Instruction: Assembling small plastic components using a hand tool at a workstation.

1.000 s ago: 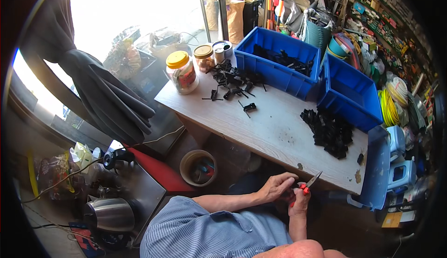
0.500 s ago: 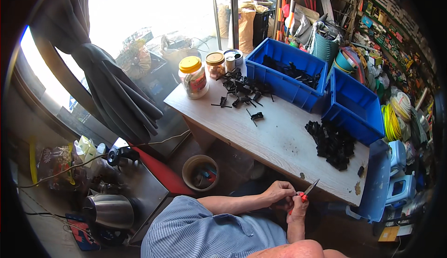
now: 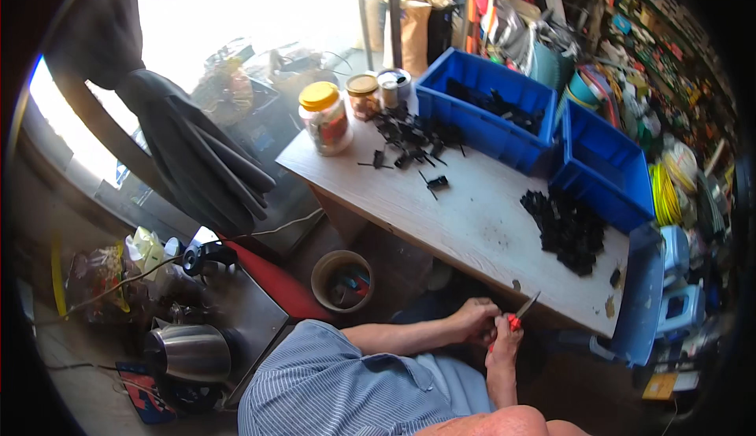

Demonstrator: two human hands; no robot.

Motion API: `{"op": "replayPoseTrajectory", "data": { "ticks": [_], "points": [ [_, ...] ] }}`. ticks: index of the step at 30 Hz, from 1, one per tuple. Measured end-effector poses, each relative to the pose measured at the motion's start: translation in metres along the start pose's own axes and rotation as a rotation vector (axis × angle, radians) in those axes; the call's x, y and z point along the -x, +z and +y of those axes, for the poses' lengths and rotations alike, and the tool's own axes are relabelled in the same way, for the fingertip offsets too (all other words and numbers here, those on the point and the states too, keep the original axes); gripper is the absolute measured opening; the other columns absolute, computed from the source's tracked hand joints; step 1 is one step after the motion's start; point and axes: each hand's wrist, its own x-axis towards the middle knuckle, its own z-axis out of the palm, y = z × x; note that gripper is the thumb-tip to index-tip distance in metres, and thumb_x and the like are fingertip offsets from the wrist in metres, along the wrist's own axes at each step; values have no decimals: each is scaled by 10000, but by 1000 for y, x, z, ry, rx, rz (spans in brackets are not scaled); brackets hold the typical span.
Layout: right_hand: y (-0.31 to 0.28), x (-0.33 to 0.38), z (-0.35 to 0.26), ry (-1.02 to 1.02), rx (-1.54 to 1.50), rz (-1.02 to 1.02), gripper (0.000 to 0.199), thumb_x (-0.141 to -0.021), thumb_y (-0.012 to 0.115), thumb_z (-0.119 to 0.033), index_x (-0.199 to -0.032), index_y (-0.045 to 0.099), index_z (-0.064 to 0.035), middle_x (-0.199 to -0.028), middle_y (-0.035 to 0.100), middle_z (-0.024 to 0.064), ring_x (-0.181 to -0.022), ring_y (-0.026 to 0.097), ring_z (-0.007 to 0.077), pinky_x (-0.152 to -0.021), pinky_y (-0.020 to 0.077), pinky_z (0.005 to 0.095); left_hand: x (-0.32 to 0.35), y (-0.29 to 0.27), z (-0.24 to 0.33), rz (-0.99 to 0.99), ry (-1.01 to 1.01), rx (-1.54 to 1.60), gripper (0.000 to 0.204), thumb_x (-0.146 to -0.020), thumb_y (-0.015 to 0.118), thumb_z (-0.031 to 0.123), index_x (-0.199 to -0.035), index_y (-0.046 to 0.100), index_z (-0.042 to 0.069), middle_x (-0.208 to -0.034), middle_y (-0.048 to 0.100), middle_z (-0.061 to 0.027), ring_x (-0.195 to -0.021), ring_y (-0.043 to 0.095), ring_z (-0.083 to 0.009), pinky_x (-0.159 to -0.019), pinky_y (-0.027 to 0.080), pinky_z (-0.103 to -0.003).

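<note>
Low in front of my body, just off the near edge of the table (image 3: 465, 223), my two hands are close together. My right hand (image 3: 504, 340) is wrapped round a pair of red-handled scissors (image 3: 514, 322), whose metal blades point up and away to the right. My left hand (image 3: 476, 318) is beside it with fingers curled together; anything in them is too small to make out. Nearest on the table lies a heap of small black plastic parts (image 3: 563, 231). A looser pile of black parts with thin prongs (image 3: 409, 141) lies farther left, with one black part (image 3: 436, 184) apart from it.
Two blue crates (image 3: 480, 133) stand at the table's far right; one holds black parts. Jars (image 3: 324, 125) stand at the far left corner. A bucket (image 3: 343, 281) with tools is on the floor. A steel kettle (image 3: 193, 351) is at left, a blue bin (image 3: 638, 302) at right.
The view has shifted slightly. My left hand's fingers have drawn in closer to my right hand. The scissors remain in my right hand.
</note>
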Motion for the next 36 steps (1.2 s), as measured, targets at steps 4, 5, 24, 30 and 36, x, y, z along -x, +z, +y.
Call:
{"op": "replayPoseTrajectory", "data": {
  "ticks": [4, 5, 24, 30, 36],
  "points": [
    [2, -3, -14, -12, 42, 27, 186, -879, 628, -167, -739, 506, -174, -622, 419, -69, -514, 404, 42, -441, 319, 216, 9, -11, 23, -140, 239, -341, 242, -984, 554, 281, -1048, 590, 50, -780, 680, -81, -661, 687, -155, -497, 511, -237],
    [4, -1, -19, 6, -1, 7, 189, -885, 626, -174, -738, 507, -174, -620, 417, -68, -513, 402, 44, -439, 321, 219, 13, -13, 26, -170, 299, -366, 276, -1001, 526, 233, -1162, 578, 14, -867, 684, -92, -755, 693, -159, -557, 549, -260],
    [12, -5, -31, 22, -123, -55, 159, -881, 618, -224, -751, 571, -145, -668, 470, -55, -551, 464, 59, -484, 425, 235, 23, -17, 31, -252, 1045, -1118, 394, -786, 735, -4, -1147, 577, -14, -1068, 648, -164, -863, 712, -264, -703, 583, -324],
    [6, -7, -34, 66, -118, -85, 179, -874, 629, -280, -766, 550, -162, -688, 471, -51, -602, 493, 70, -503, 459, 250, 16, -15, 24, -56, 1126, -1184, 269, -843, 707, 20, -1087, 596, -1, -826, 679, -111, -707, 695, -207, -590, 541, -299],
    [2, -7, -35, 78, -142, -165, 201, -877, 601, -279, -928, 552, -91, -698, 497, 22, -592, 513, 120, -528, 583, 371, -8, -8, 32, 92, 874, -600, 179, -917, 660, 44, -1058, 586, -37, -729, 675, -73, -648, 617, -74, -629, 518, -226]
  ]
}}
